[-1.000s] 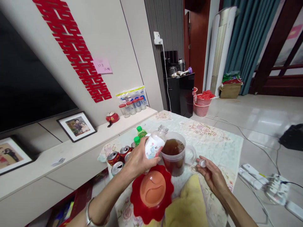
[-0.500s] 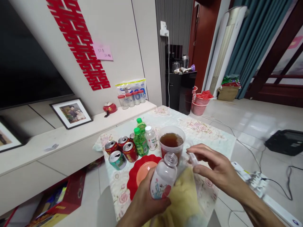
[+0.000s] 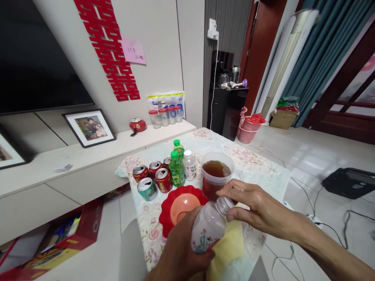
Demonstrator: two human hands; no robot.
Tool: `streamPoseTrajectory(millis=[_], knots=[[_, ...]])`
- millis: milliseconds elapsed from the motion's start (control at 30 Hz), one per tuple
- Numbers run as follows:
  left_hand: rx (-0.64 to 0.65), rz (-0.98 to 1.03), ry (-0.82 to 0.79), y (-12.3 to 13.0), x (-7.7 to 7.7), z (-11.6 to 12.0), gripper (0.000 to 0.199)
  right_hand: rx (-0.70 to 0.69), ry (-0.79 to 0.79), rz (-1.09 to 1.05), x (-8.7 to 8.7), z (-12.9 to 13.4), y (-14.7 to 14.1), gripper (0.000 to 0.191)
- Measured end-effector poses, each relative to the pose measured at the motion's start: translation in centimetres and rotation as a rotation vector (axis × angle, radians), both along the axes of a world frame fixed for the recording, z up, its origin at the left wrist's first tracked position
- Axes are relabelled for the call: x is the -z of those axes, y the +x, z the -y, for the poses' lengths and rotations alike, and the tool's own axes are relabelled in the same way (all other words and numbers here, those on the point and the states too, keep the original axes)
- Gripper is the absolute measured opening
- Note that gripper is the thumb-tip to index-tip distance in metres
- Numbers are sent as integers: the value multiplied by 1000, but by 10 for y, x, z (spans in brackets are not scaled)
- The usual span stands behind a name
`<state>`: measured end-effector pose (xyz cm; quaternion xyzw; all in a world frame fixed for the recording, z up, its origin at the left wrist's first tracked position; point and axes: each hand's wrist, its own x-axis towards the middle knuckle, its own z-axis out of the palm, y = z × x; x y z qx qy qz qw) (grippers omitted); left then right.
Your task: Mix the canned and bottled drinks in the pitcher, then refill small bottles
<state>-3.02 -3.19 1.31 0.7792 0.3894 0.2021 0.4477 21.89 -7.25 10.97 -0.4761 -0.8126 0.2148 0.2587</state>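
Cap [image 3: 225,202] moved, seemingly onto bottle [image 3: 208,228].

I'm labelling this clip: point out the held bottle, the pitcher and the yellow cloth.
Held bottle [image 3: 209,227], head view, on its printed side.
Plastic pitcher [image 3: 210,188], head view, on its front wall.
Yellow cloth [image 3: 230,245], head view, on its exposed middle.

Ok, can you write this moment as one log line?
left hand: holds tilted bottle | right hand: at bottle's mouth | nearby: pitcher with brown liquid, red dish, yellow cloth
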Motion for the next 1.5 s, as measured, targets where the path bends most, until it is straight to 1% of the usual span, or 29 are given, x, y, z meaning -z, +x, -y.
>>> streamPoseTrajectory(millis=[67, 200, 267, 333, 433, 500, 533, 567, 633, 700, 767, 800, 867, 933, 967, 1033, 1100, 1133, 1200, 1267, 1333, 1367, 1433, 1500], knots=[[-52, -21, 75, -1, 13, 3, 80, 50, -44, 37, -1, 0, -5, 25], [-186, -25, 277, -2, 44, 7, 80, 133, -102, 68, -1, 2, -14, 23], [-220, -5, 329, -3, 51, 9, 82, 122, -125, 40, -1, 4, -15, 21], [-197, 32, 286, -3, 48, 11, 83, 47, -130, 2, -1, 6, -12, 24], [-86, 45, 99, -6, 35, 12, 82, -107, -104, -11, -3, 6, -4, 33], [-36, 24, 31, -7, 32, 12, 83, -155, -105, 11, -5, 6, 0, 33], [-21, 13, 32, -7, 34, 13, 85, -155, -113, 22, -6, 5, 1, 33], [-19, 6, 53, -7, 39, 13, 86, -143, -124, 32, -6, 5, 1, 33], [-59, 9, 156, -5, 54, 16, 86, -85, -138, 59, -6, 5, -1, 32], [-167, 31, 305, -1, 70, 20, 87, 11, -133, 108, -5, 6, -7, 30], [-258, 63, 419, 4, 78, 25, 88, 113, -137, 180, -4, 8, -13, 34], [-277, 74, 434, 7, 79, 27, 88, 154, -141, 213, -5, 10, -15, 38], [-265, 77, 364, 10, 72, 29, 85, 187, -145, 258, -9, 15, -18, 38], [-252, 52, 218, 11, 60, 29, 84, 160, -126, 268, -15, 19, -19, 35], [-245, 38, 148, 11, 55, 28, 84, 129, -108, 263, -17, 21, -18, 36], [-201, 12, 63, 9, 50, 27, 84, 65, -76, 256, -19, 23, -17, 39], [-160, 16, 92, 7, 54, 27, 83, 59, -67, 267, -17, 22, -16, 35], [-155, 30, 139, 6, 57, 27, 83, 79, -71, 277, -15, 21, -16, 32], [-176, 59, 220, 4, 64, 28, 84, 135, -82, 299, -12, 20, -15, 33], [-157, 73, 196, 3, 65, 28, 85, 155, -55, 314, -13, 20, -15, 39], [-126, 78, 116, 3, 56, 28, 82, 118, -6, 314, -19, 21, -14, 47], [-126, 78, 87, 3, 50, 28, 79, 86, 10, 306, -22, 22, -14, 47], [-162, 56, 73, 6, 39, 30, 70, 41, 4, 285, -29, 23, -15, 38], [-198, 23, 98, 8, 33, 33, 65, 48, -10, 274, -34, 22, -19, 30]])
